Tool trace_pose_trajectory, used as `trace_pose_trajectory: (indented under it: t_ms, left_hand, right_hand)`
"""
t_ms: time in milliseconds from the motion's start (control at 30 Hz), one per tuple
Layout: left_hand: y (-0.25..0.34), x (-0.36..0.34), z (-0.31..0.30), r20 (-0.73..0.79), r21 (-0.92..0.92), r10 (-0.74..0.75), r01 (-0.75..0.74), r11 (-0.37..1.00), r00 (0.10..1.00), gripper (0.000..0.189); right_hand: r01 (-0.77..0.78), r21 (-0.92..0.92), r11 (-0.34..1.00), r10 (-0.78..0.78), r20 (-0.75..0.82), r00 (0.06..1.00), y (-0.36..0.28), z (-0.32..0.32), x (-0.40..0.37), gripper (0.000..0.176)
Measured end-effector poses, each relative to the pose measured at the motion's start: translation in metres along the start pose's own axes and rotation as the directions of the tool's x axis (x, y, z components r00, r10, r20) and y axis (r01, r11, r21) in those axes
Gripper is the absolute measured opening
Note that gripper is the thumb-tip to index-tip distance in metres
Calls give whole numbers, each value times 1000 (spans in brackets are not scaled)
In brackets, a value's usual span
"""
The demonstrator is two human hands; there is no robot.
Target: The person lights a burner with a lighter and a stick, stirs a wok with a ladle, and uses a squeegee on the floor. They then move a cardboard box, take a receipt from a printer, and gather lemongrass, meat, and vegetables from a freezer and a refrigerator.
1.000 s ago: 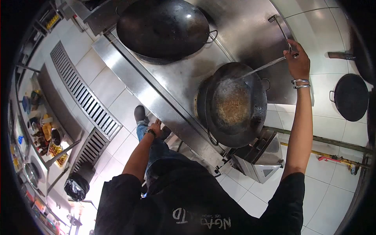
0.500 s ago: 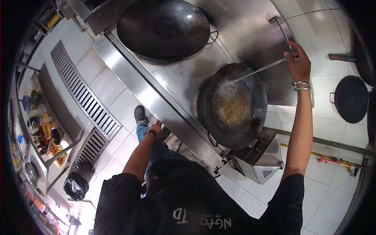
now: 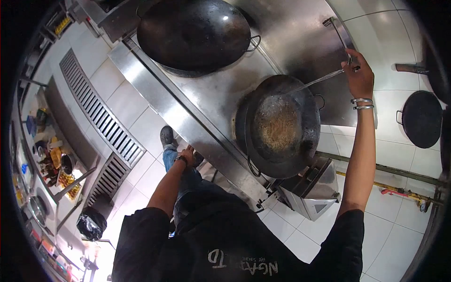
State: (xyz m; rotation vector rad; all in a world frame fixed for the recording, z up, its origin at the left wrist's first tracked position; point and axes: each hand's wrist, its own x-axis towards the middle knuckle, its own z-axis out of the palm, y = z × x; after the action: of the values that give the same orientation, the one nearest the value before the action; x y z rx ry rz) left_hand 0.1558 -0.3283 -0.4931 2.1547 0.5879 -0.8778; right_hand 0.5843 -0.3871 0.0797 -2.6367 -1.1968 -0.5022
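Observation:
My right hand (image 3: 360, 79) is closed on a metal water tap (image 3: 339, 37) whose pipe rises from the steel back panel. A thin stream of water (image 3: 324, 78) runs from its end into a dark wok (image 3: 307, 150). Cloudy, brownish, frothy liquid (image 3: 278, 124) covers the middle of the wok, which has loop handles. My left hand (image 3: 187, 156) is low at the front edge of the stove (image 3: 188, 115), near my knee. Its fingers look curled, and what they hold, if anything, is hidden.
A larger black wok (image 3: 195, 37) sits on the stove to the left. Dark pans (image 3: 421, 119) hang at the right wall. A metal box (image 3: 310, 195) stands beside the stove. Behind on the left are a floor drain grate (image 3: 101, 108), a bin (image 3: 91, 224) and a shelf of ingredients.
The water stream looks thinner and fainter, and the liquid surface appears less disturbed. Both hands stay in nearly the same place.

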Motion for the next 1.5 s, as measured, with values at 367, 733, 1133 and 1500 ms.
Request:
trace_pose_trajectory:
  t_ms: [367, 733, 1133, 1500]
  left_hand:
    - [4, -5, -8, 9, 44, -10, 10, 999, 1000, 74]
    - [3, -2, -4, -24, 26, 9, -9, 1000, 1000, 68]
    - [3, 2, -2, -14, -15, -5, 5, 1000, 1000, 67]
    - [14, 10, -2, 129, 224, -97, 67, 972, 987, 69]
  right_hand:
    - [43, 29, 999, -42, -21, 999, 5, 2, 1, 38]
    - [47, 66, 997, -46, -10, 999, 1, 2, 0, 36]
    - [102, 31, 994, -101, -32, 994, 9, 5, 0, 35]
    - [46, 31, 998, -47, 37, 998, 3, 9, -7, 34]
